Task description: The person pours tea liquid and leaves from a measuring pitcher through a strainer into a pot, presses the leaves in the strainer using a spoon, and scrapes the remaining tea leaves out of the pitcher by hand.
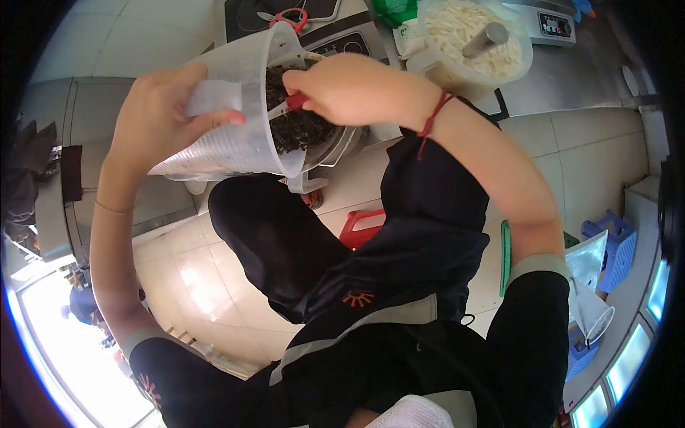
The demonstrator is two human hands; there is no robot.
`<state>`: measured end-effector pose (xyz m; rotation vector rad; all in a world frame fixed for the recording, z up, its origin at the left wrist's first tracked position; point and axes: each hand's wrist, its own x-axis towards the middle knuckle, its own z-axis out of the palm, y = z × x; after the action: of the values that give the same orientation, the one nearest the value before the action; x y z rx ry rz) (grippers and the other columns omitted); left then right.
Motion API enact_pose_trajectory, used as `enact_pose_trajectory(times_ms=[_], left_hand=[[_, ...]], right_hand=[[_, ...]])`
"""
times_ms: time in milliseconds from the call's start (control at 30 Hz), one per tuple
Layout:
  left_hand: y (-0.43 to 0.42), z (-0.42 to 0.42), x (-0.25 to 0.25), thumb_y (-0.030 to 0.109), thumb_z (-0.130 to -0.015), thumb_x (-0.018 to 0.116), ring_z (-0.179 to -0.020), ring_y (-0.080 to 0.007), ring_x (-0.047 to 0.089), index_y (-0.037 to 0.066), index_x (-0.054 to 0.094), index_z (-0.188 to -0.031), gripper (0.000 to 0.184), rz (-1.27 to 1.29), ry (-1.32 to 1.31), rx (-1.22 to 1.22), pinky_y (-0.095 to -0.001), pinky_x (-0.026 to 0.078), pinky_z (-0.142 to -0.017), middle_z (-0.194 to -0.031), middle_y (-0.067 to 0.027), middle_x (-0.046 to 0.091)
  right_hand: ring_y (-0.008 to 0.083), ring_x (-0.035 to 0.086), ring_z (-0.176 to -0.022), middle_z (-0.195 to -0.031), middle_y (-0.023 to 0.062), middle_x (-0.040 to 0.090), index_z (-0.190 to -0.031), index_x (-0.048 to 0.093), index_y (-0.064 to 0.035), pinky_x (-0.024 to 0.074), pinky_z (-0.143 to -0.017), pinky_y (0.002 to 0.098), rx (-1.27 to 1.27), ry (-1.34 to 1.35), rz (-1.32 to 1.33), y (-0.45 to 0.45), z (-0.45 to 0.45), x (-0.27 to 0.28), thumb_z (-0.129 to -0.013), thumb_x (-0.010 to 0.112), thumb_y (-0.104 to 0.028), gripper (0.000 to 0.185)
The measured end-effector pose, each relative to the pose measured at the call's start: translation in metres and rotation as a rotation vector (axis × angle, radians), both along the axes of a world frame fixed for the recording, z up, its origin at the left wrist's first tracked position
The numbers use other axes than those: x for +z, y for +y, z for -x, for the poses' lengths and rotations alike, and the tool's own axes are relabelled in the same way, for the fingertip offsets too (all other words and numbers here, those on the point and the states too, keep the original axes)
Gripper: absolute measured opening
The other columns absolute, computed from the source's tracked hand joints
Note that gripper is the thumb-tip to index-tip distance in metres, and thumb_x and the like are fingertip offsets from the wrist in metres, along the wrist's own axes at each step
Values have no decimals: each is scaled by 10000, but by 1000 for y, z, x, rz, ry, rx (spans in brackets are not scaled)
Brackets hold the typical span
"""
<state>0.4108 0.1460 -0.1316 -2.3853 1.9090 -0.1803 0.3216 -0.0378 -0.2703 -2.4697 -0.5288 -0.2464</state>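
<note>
A large translucent plastic pitcher [250, 60] lies tilted on its side, its mouth facing right. My left hand [160, 114] is wrapped around the pitcher's handle [214, 98]. Dark, wet-looking chopped leaves [300, 135] show at the mouth. In my right hand [335, 85] is a red-handled scraper [295, 102] with a pale blade, which reaches in at the pitcher's rim by the leaves. Just beyond the mouth, partly hidden, is a round vessel with a wire rim [346, 146].
A tub of pale strips [457, 25] with a metal cylinder in it stands on the steel counter [571, 78]. Red scissors [289, 18] lie at the back near a cooktop panel [346, 44]. A red stool [360, 227] is on the floor, and blue baskets [617, 250] stand at right.
</note>
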Motion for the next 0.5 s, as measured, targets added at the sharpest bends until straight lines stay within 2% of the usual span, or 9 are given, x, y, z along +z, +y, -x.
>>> enact_pose_trajectory(times_ms=[67, 133, 233, 300, 367, 433, 500], left_hand=[[-2, 4, 1, 445, -589, 758, -470, -249, 391, 36, 521, -721, 490, 17, -4, -22, -329, 345, -452, -514, -98, 395], [-2, 12, 5, 415, -591, 761, -518, -293, 490, 12, 492, -707, 498, -41, -31, 83, -335, 397, -504, -591, -139, 499], [6, 14, 7, 388, -610, 762, -522, -290, 519, 9, 521, -732, 465, -79, -63, 132, -333, 414, -508, -603, -139, 531], [8, 15, 7, 369, -621, 760, -519, -284, 523, 9, 534, -747, 443, -78, -44, 141, -333, 418, -511, -604, -140, 534], [10, 14, 7, 350, -633, 759, -517, -278, 526, 8, 546, -762, 422, -78, -24, 149, -333, 423, -514, -605, -141, 538], [10, 13, 4, 436, -615, 753, -462, -263, 460, 34, 488, -666, 484, -17, -90, 122, -326, 382, -456, -529, -108, 459], [12, 12, 2, 436, -615, 752, -461, -266, 461, 34, 485, -663, 485, 5, -80, 106, -327, 384, -455, -532, -111, 464]], right_hand=[[301, 590, -756, -763, 111, 610, -938, 513, -52, 454, -656, 407, -68, -12, 101, 12, 1, 0, -783, 587, -161, 203], [316, 585, -715, -716, 137, 586, -911, 477, -35, 444, -633, 424, -9, 14, -11, 20, 3, 2, -796, 581, -177, 210], [318, 580, -688, -717, 121, 585, -899, 501, -63, 435, -604, 403, 16, -57, -178, 11, 8, 3, -801, 589, -214, 201], [296, 583, -687, -716, 87, 597, -875, 526, -86, 431, -606, 384, 3, -6, -302, 2, 14, 3, -801, 589, -228, 172], [291, 587, -698, -723, 82, 603, -871, 531, -88, 435, -610, 379, -16, -6, -291, -5, 23, -6, -796, 592, -226, 168], [271, 612, -723, -732, 65, 623, -819, 570, -105, 453, -607, 392, -106, 36, -252, -11, 35, -6, -763, 613, -229, 143], [272, 606, -725, -751, 66, 625, -842, 567, -103, 450, -607, 380, -148, 11, -252, -19, 41, -15, -772, 606, -222, 143]])
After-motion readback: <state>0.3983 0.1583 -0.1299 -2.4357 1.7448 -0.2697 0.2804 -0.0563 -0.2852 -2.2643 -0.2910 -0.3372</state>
